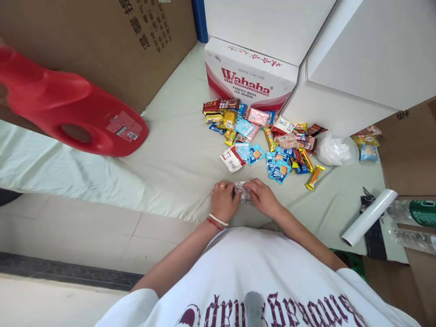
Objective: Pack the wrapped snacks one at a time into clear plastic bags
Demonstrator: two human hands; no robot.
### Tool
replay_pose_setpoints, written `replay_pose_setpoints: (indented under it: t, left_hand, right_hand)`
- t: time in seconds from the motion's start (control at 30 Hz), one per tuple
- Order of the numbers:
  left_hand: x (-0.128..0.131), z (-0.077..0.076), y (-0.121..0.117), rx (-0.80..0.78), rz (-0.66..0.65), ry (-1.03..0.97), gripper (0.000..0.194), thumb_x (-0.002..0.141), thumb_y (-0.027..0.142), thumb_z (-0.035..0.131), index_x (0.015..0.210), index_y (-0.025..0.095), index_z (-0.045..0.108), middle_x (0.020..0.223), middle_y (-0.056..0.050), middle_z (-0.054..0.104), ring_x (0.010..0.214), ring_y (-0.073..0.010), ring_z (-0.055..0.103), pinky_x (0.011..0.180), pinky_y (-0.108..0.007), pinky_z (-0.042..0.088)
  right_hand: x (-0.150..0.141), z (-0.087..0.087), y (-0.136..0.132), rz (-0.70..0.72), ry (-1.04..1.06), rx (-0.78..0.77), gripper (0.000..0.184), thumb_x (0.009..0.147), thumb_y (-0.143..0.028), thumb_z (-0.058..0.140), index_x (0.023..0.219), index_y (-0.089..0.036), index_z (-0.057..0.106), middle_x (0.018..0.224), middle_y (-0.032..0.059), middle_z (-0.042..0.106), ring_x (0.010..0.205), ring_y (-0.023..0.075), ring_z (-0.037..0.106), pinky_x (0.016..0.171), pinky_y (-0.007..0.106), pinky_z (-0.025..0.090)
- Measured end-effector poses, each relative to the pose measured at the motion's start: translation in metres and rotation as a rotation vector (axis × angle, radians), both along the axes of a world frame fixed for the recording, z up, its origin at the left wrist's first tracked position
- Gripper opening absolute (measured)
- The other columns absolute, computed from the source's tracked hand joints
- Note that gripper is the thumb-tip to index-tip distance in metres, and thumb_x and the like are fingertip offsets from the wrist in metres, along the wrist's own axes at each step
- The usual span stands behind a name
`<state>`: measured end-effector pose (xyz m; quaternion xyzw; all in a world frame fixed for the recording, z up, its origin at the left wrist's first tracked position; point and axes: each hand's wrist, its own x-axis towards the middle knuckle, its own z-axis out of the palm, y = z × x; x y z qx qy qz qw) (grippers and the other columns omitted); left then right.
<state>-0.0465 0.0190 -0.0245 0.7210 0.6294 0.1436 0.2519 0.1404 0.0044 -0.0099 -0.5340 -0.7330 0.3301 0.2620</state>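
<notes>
The left hand (225,202) and right hand (265,199) pinch a clear packet (243,192) between curled fingers, near centre. Snacks (288,141) crowd just beyond, before the far box (247,81); left, a red jug (85,102); near right, a roll (369,218).

Oh, the left hand (225,200) and right hand (264,197) covered both ends of the clear packet (244,193), and its contents couldn't be made out! A dark sliver (233,193) by the left fingers was too small to name. Over left, the red jug (85,106) lost its neck to the edge; over right, the green-labelled bottle (424,213) was sliced off too! Wrapped snacks (245,127) masked the foot of the Wahaha box (248,84), and a grey blur (254,309) blotted the shirt lettering (282,309).
</notes>
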Motion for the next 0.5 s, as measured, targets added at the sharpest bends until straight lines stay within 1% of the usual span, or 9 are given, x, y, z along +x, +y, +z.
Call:
replay_pose_setpoints:
  t: [0.07, 0.17, 0.23, 0.27, 0.37, 0.43, 0.5]
  left_hand:
    - [0.011, 0.003, 0.0, -0.01, -0.016, -0.005, 0.019, 0.092, 0.036, 0.061, 0.097, 0.02, 0.07, 0.11, -0.013, 0.066, 0.108, -0.0334, 0.056, 0.086, -0.045, 0.045]
    - [0.025, 0.012, -0.004, 0.01, -0.013, -0.172, 0.011, 0.091, 0.031, 0.063, 0.089, 0.021, 0.061, 0.097, -0.008, 0.062, 0.094, -0.0258, 0.057, 0.079, -0.037, 0.045]
    - [0.032, 0.02, -0.008, 0.049, -0.021, -0.324, 0.014, 0.092, 0.033, 0.062, 0.085, 0.022, 0.055, 0.089, -0.005, 0.057, 0.084, -0.0213, 0.055, 0.074, -0.033, 0.044]
    - [0.036, 0.024, -0.011, 0.073, -0.02, -0.393, 0.018, 0.093, 0.036, 0.061, 0.084, 0.022, 0.053, 0.088, -0.004, 0.056, 0.082, -0.0204, 0.054, 0.073, -0.033, 0.044]
    - [0.046, 0.034, -0.017, 0.098, -0.023, -0.553, 0.028, 0.097, 0.047, 0.054, 0.085, 0.022, 0.052, 0.09, -0.006, 0.058, 0.087, -0.0214, 0.055, 0.08, -0.036, 0.046]
    - [0.053, 0.038, -0.02, 0.021, -0.041, -0.667, 0.031, 0.102, 0.049, 0.043, 0.091, 0.022, 0.055, 0.094, -0.007, 0.062, 0.092, -0.0221, 0.058, 0.087, -0.04, 0.048]
    - [0.057, 0.038, -0.021, -0.121, -0.047, -0.812, 0.035, 0.105, 0.05, 0.035, 0.103, 0.022, 0.056, 0.1, -0.008, 0.065, 0.094, -0.0212, 0.061, 0.087, -0.04, 0.05]
  right_hand:
    - [0.0, 0.004, -0.003, -0.033, 0.027, -0.01, 0.028, 0.1, -0.017, 0.044, 0.116, -0.021, 0.068, 0.101, 0.0087, 0.061, 0.09, 0.0209, 0.062, 0.082, 0.035, 0.052]
    - [0.001, 0.014, -0.014, -0.132, 0.111, -0.054, 0.027, 0.105, -0.032, 0.045, 0.116, -0.023, 0.068, 0.101, 0.008, 0.064, 0.092, 0.021, 0.064, 0.085, 0.037, 0.054]
    - [0.002, 0.023, -0.025, -0.197, 0.181, -0.102, 0.03, 0.104, -0.043, 0.048, 0.119, -0.024, 0.065, 0.106, 0.008, 0.065, 0.094, 0.0211, 0.065, 0.084, 0.036, 0.055]
    - [0.003, 0.026, -0.031, -0.218, 0.213, -0.121, 0.034, 0.103, -0.049, 0.051, 0.122, -0.024, 0.063, 0.109, 0.0086, 0.065, 0.097, 0.0216, 0.065, 0.085, 0.036, 0.056]
    - [0.006, 0.03, -0.046, -0.236, 0.271, -0.126, 0.048, 0.098, -0.059, 0.055, 0.131, -0.024, 0.057, 0.121, 0.0117, 0.062, 0.11, 0.0248, 0.063, 0.09, 0.039, 0.057]
    - [0.011, 0.026, -0.052, -0.24, 0.276, -0.105, 0.053, 0.098, -0.06, 0.052, 0.136, -0.023, 0.054, 0.126, 0.0136, 0.059, 0.116, 0.0266, 0.061, 0.094, 0.042, 0.056]
    - [0.018, 0.02, -0.053, -0.262, 0.26, -0.09, 0.056, 0.097, -0.059, 0.056, 0.139, -0.023, 0.052, 0.129, 0.0143, 0.059, 0.117, 0.0279, 0.06, 0.098, 0.045, 0.054]
